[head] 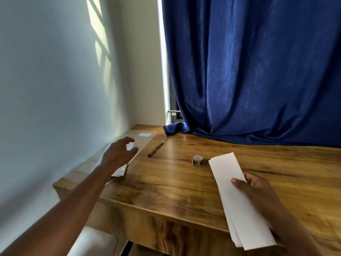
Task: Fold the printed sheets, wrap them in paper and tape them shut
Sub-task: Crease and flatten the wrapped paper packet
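The folded sheets (238, 196) are pinched long and flat in the right hand (258, 191) above the tabletop (175, 182), presumably kept ready for wrapping, while the left hand (118, 154), fingers (132, 140) loosely spread and holding nothing, is stretched over the wrapping paper (143, 140) by the wall (no print or label is legible anywhere).

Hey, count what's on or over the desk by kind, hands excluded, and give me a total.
Folded white sheets, held in right hand: 1
Paper pile under left hand: 1
Translucent sheet: 1
Pen: 1
Tape roll: 1
Total: 5
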`<state>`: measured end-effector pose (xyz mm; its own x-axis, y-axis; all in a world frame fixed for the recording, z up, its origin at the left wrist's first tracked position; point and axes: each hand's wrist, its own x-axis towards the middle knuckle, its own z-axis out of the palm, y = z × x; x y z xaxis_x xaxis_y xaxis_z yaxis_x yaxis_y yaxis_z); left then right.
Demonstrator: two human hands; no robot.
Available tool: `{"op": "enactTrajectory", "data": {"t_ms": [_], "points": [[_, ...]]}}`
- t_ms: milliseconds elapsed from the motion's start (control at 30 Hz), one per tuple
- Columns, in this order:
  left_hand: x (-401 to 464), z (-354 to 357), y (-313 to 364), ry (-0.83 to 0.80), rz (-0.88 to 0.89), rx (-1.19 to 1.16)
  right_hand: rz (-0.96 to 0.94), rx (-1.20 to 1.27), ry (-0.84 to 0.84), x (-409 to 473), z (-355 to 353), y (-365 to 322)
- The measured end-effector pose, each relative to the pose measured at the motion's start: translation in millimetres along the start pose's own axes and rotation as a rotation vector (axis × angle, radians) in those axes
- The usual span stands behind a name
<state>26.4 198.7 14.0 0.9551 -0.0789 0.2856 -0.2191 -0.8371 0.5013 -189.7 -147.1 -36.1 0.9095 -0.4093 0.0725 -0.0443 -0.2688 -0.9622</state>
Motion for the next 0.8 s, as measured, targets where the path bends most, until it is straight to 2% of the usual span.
{"op": "enactTrajectory", "data": {"t_ms": [100,333,633,800], "points": [[21.8,-2.0,-34.0,-0.095,-0.114,0.128,0.013,-0.018,-0.011,2.9,1.3,1.9],[27.1,10.6,-44.4,-0.248,-0.173,0.365,0.027,-0.021,-0.007,3.0,2.2,4.3],[36.7,-8.4,-33.7,-0.285,-0.183,0.213,-0.002,0.005,-0.005,0.1,2.8,0.6],[32.7,-26.3,-38.1,-0.208,-0.219,0.143,0.012,-0.028,0.003,-0.6,1.3,1.5]]}}
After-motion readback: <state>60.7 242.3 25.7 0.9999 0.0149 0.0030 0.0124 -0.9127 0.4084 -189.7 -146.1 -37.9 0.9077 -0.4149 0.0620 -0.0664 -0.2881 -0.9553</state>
